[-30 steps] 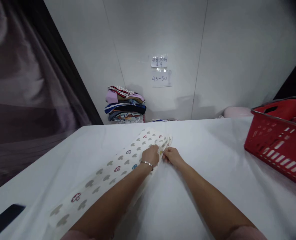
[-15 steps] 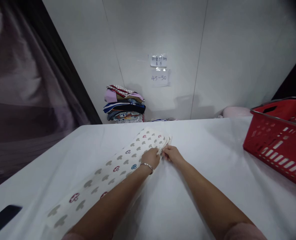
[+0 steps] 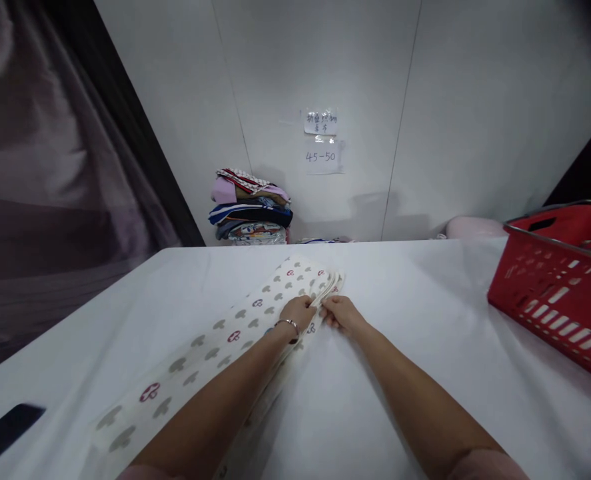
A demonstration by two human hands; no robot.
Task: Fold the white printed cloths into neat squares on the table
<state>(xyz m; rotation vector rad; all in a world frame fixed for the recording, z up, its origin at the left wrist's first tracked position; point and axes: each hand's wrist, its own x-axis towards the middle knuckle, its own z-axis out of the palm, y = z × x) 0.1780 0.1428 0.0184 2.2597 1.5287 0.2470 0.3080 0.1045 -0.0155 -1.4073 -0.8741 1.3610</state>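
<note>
A long white cloth (image 3: 235, 331) printed with grey and red mouse-head shapes lies folded lengthwise on the white table (image 3: 415, 313), running from the near left to the middle. My left hand (image 3: 299, 312), with a bracelet on the wrist, is closed on the cloth's right edge near its far end. My right hand (image 3: 339, 313) pinches the same edge just beside it, fingers curled. The two hands almost touch.
A red plastic basket (image 3: 560, 280) with a metal rim stands at the right edge of the table. A stack of folded clothes (image 3: 250, 208) sits against the wall behind the table, under two paper labels (image 3: 324, 141). A dark flat object (image 3: 5, 433) lies at the near left corner.
Both hands have shifted slightly nearer along the cloth's right edge, and that edge now looks lifted a little, showing layers beneath my left forearm.
</note>
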